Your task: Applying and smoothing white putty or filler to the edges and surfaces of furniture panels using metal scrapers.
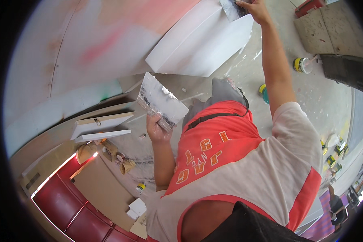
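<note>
My left hand (159, 128) is closed round the lower edge of a flat putty board (164, 105). White filler and dark smears cover the board, which tilts in front of my waist. With my right arm stretched far forward, my right hand (255, 9) grips a putty knife at the top edge of the view. Its smeared, wide blade (232, 10) lies against a white box-like panel (201, 38). Part of the knife and of that hand is cut off by the picture's edge.
A large board with pink smudges (105, 38) stands at the left. White panels (103, 123) lie below it. On the paint-spattered floor are an open paint can (302, 65), a can with teal paint (264, 93) and several others. A concrete block (330, 30) stands at the far right.
</note>
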### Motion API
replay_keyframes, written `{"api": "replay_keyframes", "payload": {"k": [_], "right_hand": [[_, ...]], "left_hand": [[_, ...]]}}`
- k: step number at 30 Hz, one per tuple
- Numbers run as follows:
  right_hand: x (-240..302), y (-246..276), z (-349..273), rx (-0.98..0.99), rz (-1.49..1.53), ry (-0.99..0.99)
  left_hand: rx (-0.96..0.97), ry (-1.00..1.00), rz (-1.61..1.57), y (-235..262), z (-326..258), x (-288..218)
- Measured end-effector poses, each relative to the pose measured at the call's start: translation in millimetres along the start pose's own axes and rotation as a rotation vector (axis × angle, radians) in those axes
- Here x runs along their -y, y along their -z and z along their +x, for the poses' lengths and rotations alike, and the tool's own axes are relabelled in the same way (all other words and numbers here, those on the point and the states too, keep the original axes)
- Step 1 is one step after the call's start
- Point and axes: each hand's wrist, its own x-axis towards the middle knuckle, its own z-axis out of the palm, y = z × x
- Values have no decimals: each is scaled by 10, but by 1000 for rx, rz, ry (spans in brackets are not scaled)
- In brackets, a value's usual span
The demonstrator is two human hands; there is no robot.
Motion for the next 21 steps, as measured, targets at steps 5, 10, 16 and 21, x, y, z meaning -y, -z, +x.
{"api": "replay_keyframes", "payload": {"k": [5, 10, 16, 21], "right_hand": [[-47, -404, -227, -10, -35, -54], [-213, -799, -480, 14, -94, -22], [-490, -1227, -798, 21, 14, -28], [-561, -1581, -1009, 4, 5, -6]], "left_hand": [[19, -11, -28, 239, -146, -92], [12, -39, -31, 505, -331, -200], [-43, -87, -98, 834, -578, -318], [-90, -71, -128, 1140, -722, -343]]}}
